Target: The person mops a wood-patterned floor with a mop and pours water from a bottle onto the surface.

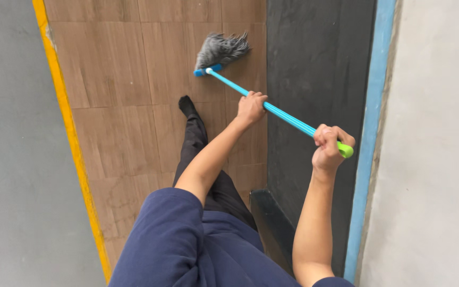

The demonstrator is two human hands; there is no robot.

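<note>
Grey string mop (pixel 222 49) on blue plastic pole (pixel 282 112), both hands clenched round it, left (pixel 251 108), right (pixel 329 146), might strike black wall panel (pixel 314 79) beside the mop.

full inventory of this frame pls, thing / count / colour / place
mop: 1, grey stringy head, blue handle with green end cap, head on the floor at top centre
wood-look floor: 1, brown tiles, centre left
yellow strip: 1, along the floor's left edge
grey surface: 1, far left
dark panel: 1, black, right of the floor
blue strip: 1, right of the panel
pale wall: 1, far right
left hand: grips mid-handle
right hand: grips handle near the green end
clothing: navy top, dark trousers, bottom centre
</note>
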